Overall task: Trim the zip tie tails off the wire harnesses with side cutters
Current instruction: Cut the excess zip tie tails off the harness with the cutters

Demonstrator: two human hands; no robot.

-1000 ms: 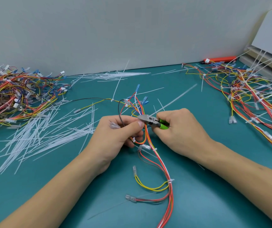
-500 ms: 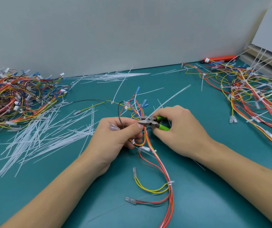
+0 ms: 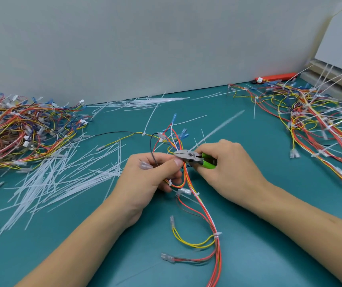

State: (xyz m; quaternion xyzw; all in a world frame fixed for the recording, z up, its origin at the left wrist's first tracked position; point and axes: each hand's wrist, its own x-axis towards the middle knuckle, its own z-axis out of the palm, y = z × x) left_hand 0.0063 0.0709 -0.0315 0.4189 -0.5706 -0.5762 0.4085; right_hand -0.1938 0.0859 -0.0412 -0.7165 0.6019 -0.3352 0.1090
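Note:
My left hand [image 3: 149, 177] grips a wire harness [image 3: 205, 214] of red, orange and yellow wires in the middle of the teal table, thumb pressed on the bundle. My right hand [image 3: 226, 168] holds green-handled side cutters [image 3: 192, 156], whose grey jaws point left and meet the bundle just above my left thumb. A long blurred zip tie tail [image 3: 221, 126] sticks up and to the right from the jaws. The harness trails down toward me with white zip tie heads and clear terminals on it.
A heap of harnesses [image 3: 21, 131] lies at the far left. Cut white tails [image 3: 62, 179] are strewn left of my hands and by the wall [image 3: 145, 101]. Another harness pile [image 3: 315, 121] with long tails fills the right. An orange tool [image 3: 275, 76] lies at the wall.
Both hands have lifted the bundle slightly away from me. The cutter jaws have stayed at the bundle, and the long tail now slants to the right, blurred.

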